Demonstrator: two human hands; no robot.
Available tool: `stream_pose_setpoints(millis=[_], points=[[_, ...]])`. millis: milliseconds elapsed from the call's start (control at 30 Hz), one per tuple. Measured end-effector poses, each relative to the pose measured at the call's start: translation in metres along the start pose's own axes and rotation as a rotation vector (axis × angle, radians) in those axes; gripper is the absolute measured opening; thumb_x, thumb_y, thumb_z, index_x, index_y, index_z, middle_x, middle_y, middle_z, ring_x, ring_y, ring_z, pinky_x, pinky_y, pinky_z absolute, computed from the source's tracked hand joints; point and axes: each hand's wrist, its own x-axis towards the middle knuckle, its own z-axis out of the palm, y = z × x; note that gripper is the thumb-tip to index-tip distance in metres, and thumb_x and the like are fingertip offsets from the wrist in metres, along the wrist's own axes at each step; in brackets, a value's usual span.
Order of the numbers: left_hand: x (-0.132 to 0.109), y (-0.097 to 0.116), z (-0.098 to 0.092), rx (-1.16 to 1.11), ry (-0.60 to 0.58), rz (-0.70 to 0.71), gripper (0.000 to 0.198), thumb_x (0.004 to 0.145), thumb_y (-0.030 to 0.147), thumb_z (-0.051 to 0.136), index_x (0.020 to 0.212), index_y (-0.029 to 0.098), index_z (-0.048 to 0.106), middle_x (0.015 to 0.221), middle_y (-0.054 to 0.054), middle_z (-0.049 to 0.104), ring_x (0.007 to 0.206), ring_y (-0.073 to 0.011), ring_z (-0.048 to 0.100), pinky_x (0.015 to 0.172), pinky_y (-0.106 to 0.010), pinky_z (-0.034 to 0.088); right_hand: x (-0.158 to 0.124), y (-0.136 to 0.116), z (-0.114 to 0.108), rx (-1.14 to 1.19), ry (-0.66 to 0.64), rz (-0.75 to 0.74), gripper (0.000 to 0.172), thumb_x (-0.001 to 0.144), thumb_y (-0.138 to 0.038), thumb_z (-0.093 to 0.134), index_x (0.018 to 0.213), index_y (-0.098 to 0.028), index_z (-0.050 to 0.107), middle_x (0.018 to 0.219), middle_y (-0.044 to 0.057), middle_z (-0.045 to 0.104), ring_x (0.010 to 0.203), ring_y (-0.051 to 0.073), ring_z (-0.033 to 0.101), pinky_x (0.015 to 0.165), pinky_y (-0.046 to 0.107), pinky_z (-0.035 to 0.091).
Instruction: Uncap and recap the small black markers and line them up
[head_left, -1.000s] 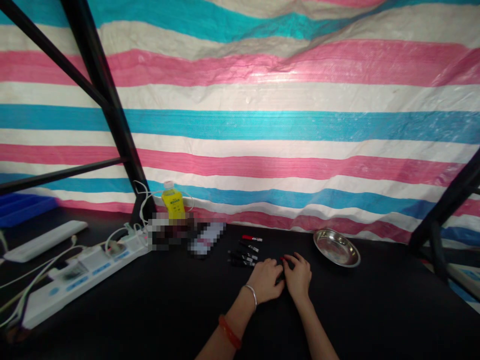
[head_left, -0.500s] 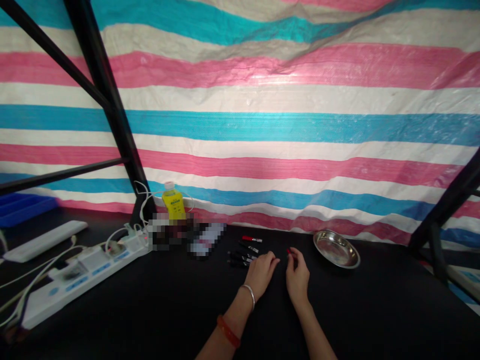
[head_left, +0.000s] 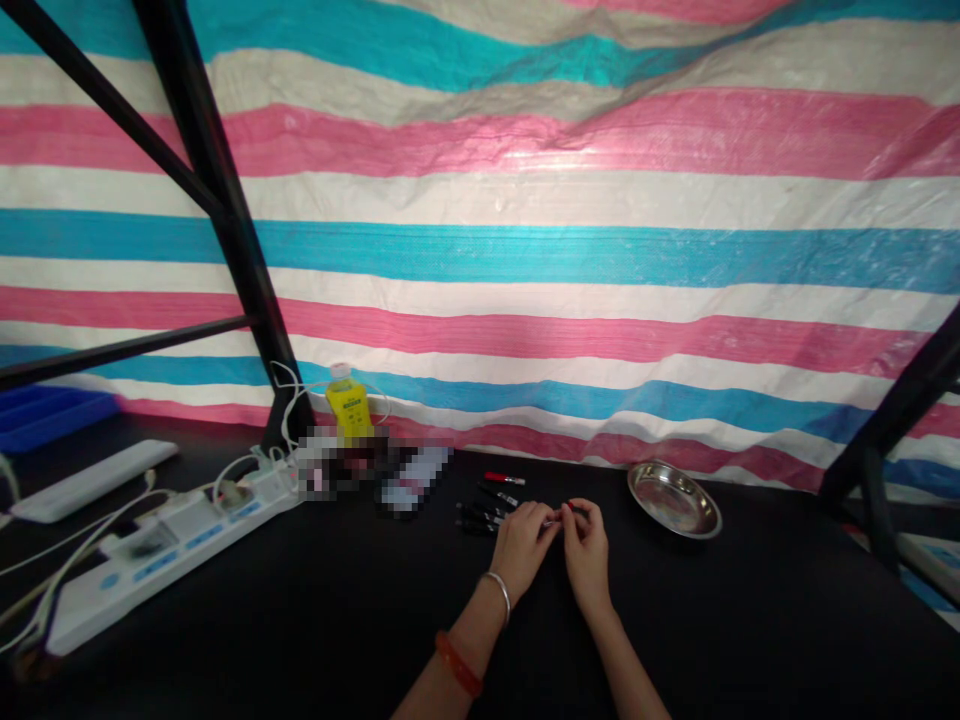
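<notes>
My left hand (head_left: 523, 540) is closed in a pinch over the black table (head_left: 360, 620), its fingertips touching those of my right hand. A small red piece (head_left: 570, 506), likely part of a red marker, shows between the fingers of my right hand (head_left: 587, 555), which is also closed. What my left fingers grip is mostly hidden. Just left of my left hand lie several black markers (head_left: 480, 520), partly covered by it. Behind them rests a red marker (head_left: 504, 479) with a silvery end.
A shallow metal dish (head_left: 675, 500) stands to the right. On the left are a white power strip (head_left: 172, 545) with plugs and cables, a yellow bottle (head_left: 351, 408), a blurred pale item (head_left: 416, 480) and a blue tray (head_left: 56, 415). Striped sheeting (head_left: 525, 250) hangs behind.
My right hand has moved left with the red piece, and its fingertips now meet those of my left hand. My left hand has barely moved.
</notes>
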Motion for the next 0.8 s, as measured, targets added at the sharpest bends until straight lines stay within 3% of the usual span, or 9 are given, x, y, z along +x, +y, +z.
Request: stream_pose_setpoints(millis=[133, 300, 500, 800], points=[[0.0, -0.002, 0.002, -0.017, 0.024, -0.005, 0.014, 0.087, 0.025, 0.047, 0.084, 0.021, 0.059, 0.082, -0.002, 0.063, 0.078, -0.0151, 0.058, 0.071, -0.027, 0.045, 0.0, 0.001, 0.003, 0.072, -0.021, 0.069, 0.036, 0.069, -0.05, 0.064, 0.082, -0.02, 0.05, 0.061, 0.001, 0.065, 0.056, 0.018, 0.062, 0.05, 0.027, 0.046], [0.0, -0.003, 0.003, 0.004, 0.077, -0.009, 0.01, 0.085, 0.027, 0.051, 0.081, 0.021, 0.059, 0.079, 0.0, 0.064, 0.078, -0.0152, 0.059, 0.071, -0.027, 0.044, 0.003, 0.004, 0.005, 0.144, 0.043, 0.147, 0.041, 0.063, -0.055, 0.067, 0.075, -0.02, 0.05, 0.052, -0.001, 0.062, 0.044, 0.015, 0.056, 0.042, 0.024, 0.041], [-0.001, -0.002, 0.002, 0.029, 0.063, -0.007, 0.008, 0.085, 0.027, 0.052, 0.083, 0.022, 0.059, 0.081, 0.001, 0.065, 0.079, -0.0152, 0.059, 0.071, -0.027, 0.044, 0.006, 0.01, 0.003, 0.171, 0.099, 0.165, 0.042, 0.062, -0.057, 0.067, 0.073, -0.019, 0.052, 0.055, 0.0, 0.064, 0.048, 0.016, 0.058, 0.045, 0.026, 0.045], [-0.001, -0.004, 0.003, 0.116, 0.051, 0.008, 0.01, 0.085, 0.025, 0.052, 0.078, 0.02, 0.058, 0.075, 0.0, 0.063, 0.074, -0.0147, 0.059, 0.068, -0.027, 0.043, 0.003, 0.006, 0.005, 0.152, 0.016, 0.154, 0.042, 0.06, -0.057, 0.069, 0.064, -0.018, 0.052, 0.051, -0.002, 0.059, 0.045, 0.013, 0.053, 0.044, 0.023, 0.041]])
